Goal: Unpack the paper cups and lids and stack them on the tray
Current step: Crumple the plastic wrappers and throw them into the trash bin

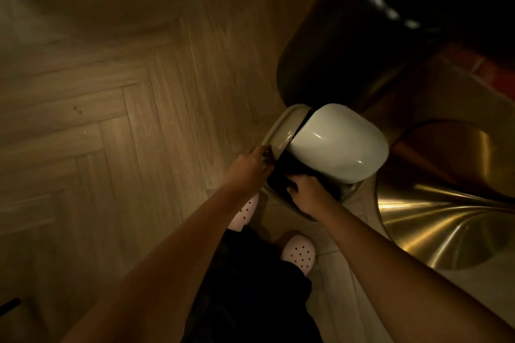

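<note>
From the head view, the person stands over a bin [278,131] on the wood floor [111,92], close against a brass pedestal [434,220], with its white flap [340,142] tipped back. The right hand [309,192] is curled over the edge of the black liner [281,172] at the bin's mouth. The left hand [250,164] reaches the rim beside it; in this dim light I cannot tell whether it pinches anything. No cups, lids or tray show anywhere here, so where they are cannot be said. My guess is this is wrapping being thrown away. How much stacking is done or left cannot be judged from here.
</note>
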`<state>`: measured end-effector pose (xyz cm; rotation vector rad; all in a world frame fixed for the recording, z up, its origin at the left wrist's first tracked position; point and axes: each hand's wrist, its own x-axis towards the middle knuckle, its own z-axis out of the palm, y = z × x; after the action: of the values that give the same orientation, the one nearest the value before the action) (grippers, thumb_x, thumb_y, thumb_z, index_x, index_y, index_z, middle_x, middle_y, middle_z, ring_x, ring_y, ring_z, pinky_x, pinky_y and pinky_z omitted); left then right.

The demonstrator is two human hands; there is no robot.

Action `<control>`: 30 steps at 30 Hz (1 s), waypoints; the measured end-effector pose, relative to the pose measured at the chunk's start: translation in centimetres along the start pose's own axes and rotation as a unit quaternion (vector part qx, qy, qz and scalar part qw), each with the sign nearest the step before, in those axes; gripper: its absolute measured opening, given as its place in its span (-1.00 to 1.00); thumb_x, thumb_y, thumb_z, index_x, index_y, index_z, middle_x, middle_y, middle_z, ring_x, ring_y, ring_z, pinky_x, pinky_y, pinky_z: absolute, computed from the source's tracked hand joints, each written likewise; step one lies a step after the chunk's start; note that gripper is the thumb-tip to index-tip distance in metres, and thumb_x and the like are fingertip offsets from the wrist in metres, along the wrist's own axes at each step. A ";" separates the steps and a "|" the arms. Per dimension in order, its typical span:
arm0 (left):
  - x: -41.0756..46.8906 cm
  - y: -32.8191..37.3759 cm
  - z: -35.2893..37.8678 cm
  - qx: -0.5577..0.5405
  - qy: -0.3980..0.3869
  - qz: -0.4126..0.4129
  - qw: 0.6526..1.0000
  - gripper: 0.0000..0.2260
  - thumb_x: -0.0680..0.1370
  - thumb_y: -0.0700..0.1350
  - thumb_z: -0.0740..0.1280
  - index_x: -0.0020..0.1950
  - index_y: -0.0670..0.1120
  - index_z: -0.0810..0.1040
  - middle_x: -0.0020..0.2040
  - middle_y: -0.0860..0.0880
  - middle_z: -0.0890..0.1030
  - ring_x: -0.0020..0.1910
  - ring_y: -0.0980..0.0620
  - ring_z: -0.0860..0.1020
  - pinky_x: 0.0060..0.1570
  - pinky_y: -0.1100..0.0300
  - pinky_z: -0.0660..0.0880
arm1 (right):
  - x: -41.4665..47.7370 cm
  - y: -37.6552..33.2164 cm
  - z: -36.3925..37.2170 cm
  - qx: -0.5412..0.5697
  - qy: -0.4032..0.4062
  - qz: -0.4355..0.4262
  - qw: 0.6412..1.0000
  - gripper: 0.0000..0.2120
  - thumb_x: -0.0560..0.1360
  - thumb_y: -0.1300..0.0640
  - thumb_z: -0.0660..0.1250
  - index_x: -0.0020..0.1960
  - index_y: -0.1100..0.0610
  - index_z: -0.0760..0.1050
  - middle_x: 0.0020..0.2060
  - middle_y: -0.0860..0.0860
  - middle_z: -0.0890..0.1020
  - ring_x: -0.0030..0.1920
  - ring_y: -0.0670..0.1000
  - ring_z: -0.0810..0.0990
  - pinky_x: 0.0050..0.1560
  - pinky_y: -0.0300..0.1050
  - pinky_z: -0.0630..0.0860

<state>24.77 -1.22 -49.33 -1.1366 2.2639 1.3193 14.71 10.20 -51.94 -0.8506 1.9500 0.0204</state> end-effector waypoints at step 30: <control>2.2 0.5 -1.4 0.008 -0.045 0.007 0.999 -0.50 0.51 -0.10 0.33 0.43 -0.01 0.28 0.33 -0.07 0.44 0.19 -0.04 0.50 0.14 0.17 0.41 | 3.6 -0.4 0.9 -0.004 -0.129 0.088 0.988 -0.58 0.62 0.13 0.03 0.45 0.22 0.20 0.45 0.19 0.25 0.43 0.16 0.25 0.41 -0.06 0.16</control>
<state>23.17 -3.33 -49.49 -1.0362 2.2184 1.3271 14.59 8.27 -55.14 -0.6431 1.7744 0.2322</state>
